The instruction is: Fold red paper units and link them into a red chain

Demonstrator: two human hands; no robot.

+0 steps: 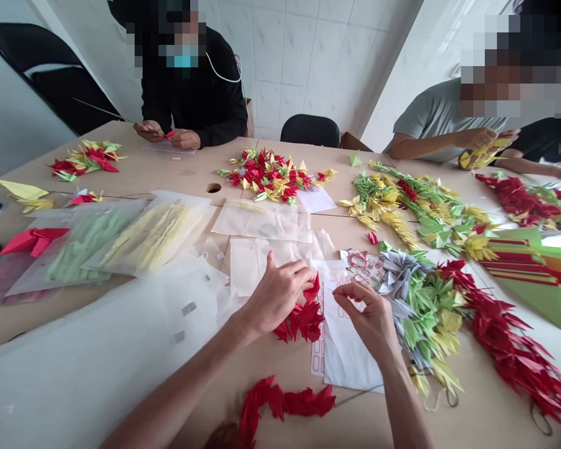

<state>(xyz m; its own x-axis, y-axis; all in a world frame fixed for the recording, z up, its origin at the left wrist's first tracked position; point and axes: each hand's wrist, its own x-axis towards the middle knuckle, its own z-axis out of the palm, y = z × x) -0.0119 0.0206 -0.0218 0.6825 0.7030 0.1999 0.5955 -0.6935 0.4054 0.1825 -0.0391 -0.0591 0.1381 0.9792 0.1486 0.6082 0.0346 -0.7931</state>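
The left hand point(275, 293) fingers pinch the red paper cranes point(303, 315), the right hand point(367, 315) fingers pinch something too thin to see; light, easily crushed, best held by the folds.

A cluster of red folded paper cranes point(303, 315) lies bunched on the worktop. At its 3 o'clock lies a white sheet point(348, 349), flat.

We see bright, even daylight, soft shadows under our hands point(325, 305), wide-angle bending at the edges, and mild glare on the wall point(308, 43).
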